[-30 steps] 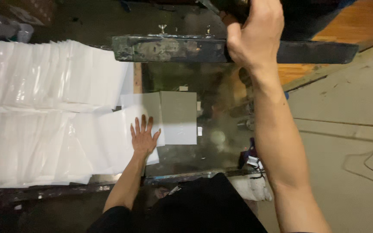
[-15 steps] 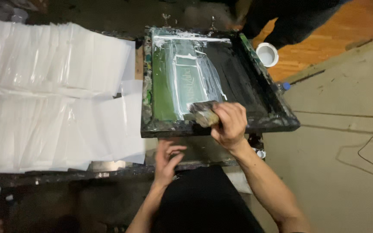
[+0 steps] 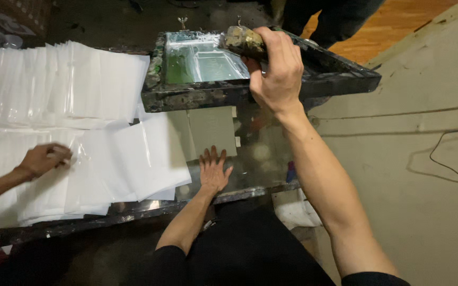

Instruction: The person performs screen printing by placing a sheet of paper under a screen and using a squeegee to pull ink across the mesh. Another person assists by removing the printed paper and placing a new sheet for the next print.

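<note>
I see my right hand [image 3: 278, 74] wrapped tight around the worn, paint-caked handle of a squeegee [image 3: 244, 41], held at the near edge of the screen frame [image 3: 250, 91]. The frame is tilted up off the bench, its dark rim crusted with dried ink, and its mesh shows green and white patches. My left hand [image 3: 213, 172] lies flat and open, fingers spread, on the glass-topped bench [image 3: 261, 159], its fingertips just touching the lower edge of a pale sheet [image 3: 213, 130] that sits under the raised frame. It grips nothing.

To the left, the bench is covered with overlapping rows of clear plastic sleeves [image 3: 59, 90], 2 rows that I can make out, with a loose white sheet [image 3: 149, 153] on top nearest the frame. A second person's hand [image 3: 46, 159] comes in from the left edge and rests on those sleeves; I cannot tell whether it pinches one.

The bench front is a dark, stained edge [image 3: 133, 212]. The floor on the right is plain grey concrete [image 3: 425, 185] with a thin black cable [image 3: 451, 159] looping across it, and a strip of orange wooden flooring [image 3: 393, 26] shows at the top right, beside someone's dark trouser legs [image 3: 324, 16].
</note>
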